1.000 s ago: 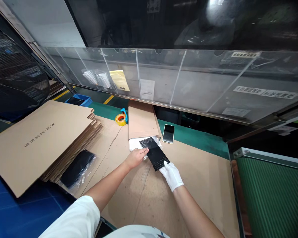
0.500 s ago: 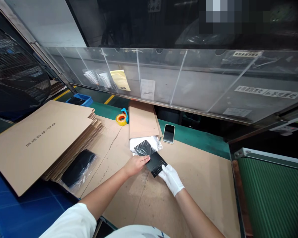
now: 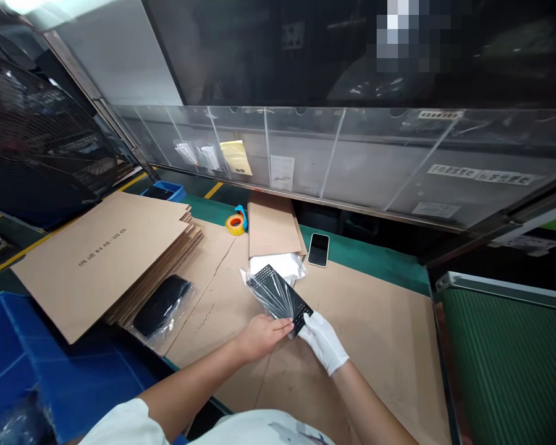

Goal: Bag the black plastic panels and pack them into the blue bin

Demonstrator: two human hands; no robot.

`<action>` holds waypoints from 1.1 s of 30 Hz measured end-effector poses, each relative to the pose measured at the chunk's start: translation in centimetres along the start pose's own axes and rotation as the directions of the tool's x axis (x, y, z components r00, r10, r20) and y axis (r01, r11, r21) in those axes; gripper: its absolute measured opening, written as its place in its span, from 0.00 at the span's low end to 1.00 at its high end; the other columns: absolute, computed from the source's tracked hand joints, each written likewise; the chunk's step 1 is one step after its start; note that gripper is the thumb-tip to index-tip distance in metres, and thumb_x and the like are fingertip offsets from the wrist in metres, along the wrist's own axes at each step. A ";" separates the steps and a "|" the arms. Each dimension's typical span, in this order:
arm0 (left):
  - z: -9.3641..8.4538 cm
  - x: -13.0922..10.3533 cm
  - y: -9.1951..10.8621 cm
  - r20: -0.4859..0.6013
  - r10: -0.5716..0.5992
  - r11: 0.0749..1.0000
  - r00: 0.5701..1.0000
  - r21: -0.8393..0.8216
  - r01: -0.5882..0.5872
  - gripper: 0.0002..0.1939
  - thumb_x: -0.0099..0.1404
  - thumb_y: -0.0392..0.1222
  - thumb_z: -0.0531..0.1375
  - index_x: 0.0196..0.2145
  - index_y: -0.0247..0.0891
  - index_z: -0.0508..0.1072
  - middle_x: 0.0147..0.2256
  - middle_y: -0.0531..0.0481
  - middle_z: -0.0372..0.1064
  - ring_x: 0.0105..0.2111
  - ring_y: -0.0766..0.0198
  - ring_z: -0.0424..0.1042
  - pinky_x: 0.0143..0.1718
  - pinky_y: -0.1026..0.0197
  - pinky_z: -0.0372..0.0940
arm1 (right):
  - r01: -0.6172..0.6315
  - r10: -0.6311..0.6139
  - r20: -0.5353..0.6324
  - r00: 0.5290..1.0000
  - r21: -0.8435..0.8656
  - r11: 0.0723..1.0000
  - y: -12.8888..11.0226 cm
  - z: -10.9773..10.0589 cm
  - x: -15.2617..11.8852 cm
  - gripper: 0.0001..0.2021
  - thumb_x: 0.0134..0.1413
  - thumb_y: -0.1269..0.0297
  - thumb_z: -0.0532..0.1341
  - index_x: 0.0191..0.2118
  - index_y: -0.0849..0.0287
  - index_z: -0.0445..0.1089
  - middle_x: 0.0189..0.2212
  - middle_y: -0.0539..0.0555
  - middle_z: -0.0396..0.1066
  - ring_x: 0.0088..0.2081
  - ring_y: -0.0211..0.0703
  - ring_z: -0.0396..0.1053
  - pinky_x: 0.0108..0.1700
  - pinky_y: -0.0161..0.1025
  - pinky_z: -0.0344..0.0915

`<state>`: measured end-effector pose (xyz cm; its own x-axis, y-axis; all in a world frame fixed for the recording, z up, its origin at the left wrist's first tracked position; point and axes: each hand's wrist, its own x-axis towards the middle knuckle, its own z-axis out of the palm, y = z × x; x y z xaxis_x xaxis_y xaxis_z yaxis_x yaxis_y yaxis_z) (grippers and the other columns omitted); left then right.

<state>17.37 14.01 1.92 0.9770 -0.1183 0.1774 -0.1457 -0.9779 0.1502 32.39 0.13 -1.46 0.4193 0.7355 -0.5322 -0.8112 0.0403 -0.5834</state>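
Note:
A flat black panel with rows of small slots at both ends is tilted over the table, most of it inside a clear plastic bag. My left hand, bare, pinches the bag near the panel's lower end, its fingers pressed together. In a white glove, my right hand grips the panel's lower right corner between thumb and fingers. Just beyond the panel lie white plastic bags, partly tucked into a folded cardboard sleeve.
Left stands a stack of cardboard sheets, with a bagged black part beside it. A tape roll and a phone lie at the back. A green ribbed conveyor belt is on the right, a blue bin at lower left.
My left hand has slid down the panel towards my right hand, drawing the clear bag over most of it. The right hand keeps its grip. The view has shifted slightly.

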 end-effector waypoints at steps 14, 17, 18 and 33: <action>-15.4 2.7 8.4 -0.371 -0.034 0.990 0.928 -0.143 -0.021 0.17 0.67 0.36 0.55 0.50 0.46 0.75 0.45 0.46 0.76 0.40 0.57 0.74 0.44 0.57 0.65 | 0.479 -0.641 -0.010 0.768 -0.656 0.584 -5.2 2.0 -13.1 0.17 0.52 0.49 0.62 0.39 0.58 0.71 0.39 0.58 0.77 0.42 0.52 0.73 0.50 0.49 0.68; -19.1 6.7 9.2 -0.295 -0.053 0.975 0.954 -0.222 -0.014 0.16 0.66 0.38 0.56 0.50 0.48 0.76 0.48 0.47 0.75 0.49 0.52 0.70 0.57 0.49 0.56 | 0.499 -0.684 0.099 0.723 -0.760 0.417 -5.8 2.2 -15.6 0.14 0.56 0.52 0.58 0.39 0.57 0.71 0.38 0.58 0.76 0.41 0.52 0.72 0.48 0.48 0.68; -19.8 7.8 9.3 -0.266 -0.052 0.966 0.962 -0.258 -0.019 0.15 0.64 0.39 0.59 0.48 0.47 0.77 0.47 0.48 0.76 0.49 0.51 0.70 0.60 0.47 0.51 | 0.505 -0.688 0.131 0.714 -0.777 0.376 -5.9 2.3 -16.4 0.13 0.57 0.53 0.57 0.39 0.56 0.70 0.37 0.57 0.76 0.40 0.51 0.72 0.46 0.47 0.68; -17.5 8.7 10.5 0.012 -0.241 0.454 0.971 -0.882 0.124 0.07 0.56 0.44 0.67 0.31 0.38 0.78 0.29 0.51 0.75 0.29 0.64 0.72 0.31 0.66 0.63 | 0.576 -0.698 0.316 0.642 -0.800 0.168 -9.4 4.7 -23.7 0.16 0.62 0.55 0.54 0.49 0.55 0.71 0.46 0.56 0.76 0.48 0.49 0.73 0.53 0.45 0.67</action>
<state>21.59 5.73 22.07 0.9852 0.1183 0.1239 -0.0824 -0.3066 0.9483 28.17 -14.49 19.49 0.7072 0.6577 0.2594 0.4311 -0.1105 -0.8955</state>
